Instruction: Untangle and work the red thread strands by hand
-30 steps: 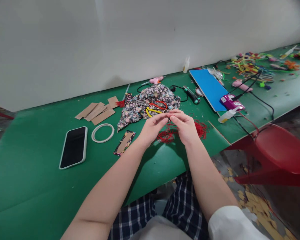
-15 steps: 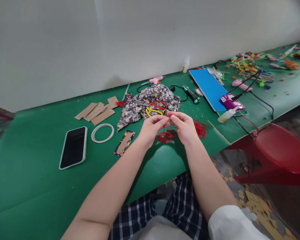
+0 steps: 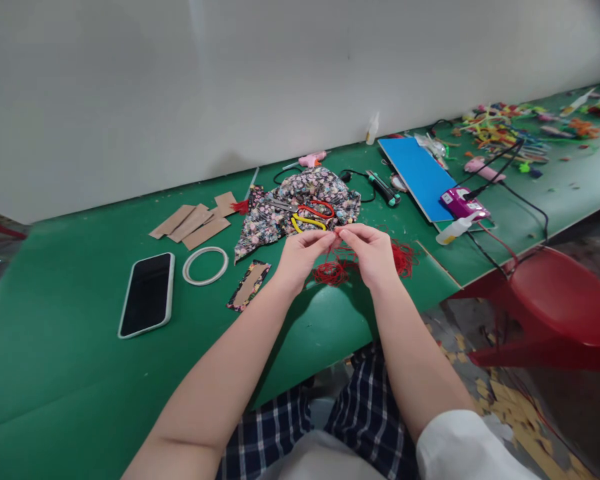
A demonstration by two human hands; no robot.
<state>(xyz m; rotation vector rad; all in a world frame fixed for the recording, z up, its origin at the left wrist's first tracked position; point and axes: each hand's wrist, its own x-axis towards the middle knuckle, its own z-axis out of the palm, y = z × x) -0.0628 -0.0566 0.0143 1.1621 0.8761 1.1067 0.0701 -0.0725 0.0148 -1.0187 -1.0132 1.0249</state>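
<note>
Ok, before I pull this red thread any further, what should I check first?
1. Left hand pinching the red thread: ok.
2. Right hand pinching it too, fingertips meeting the left's: ok.
3. Thread free of knots: cannot tell, it lies in a tangle under the hands.
4. Scissors within reach on the floral fabric: ok.
5. Phone and tape ring apart from the thread: ok.

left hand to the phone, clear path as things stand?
Probably yes, once freed. The left hand is pinching red thread together with the right hand. The phone lies face up to its left; only bare green table lies between them.
</note>
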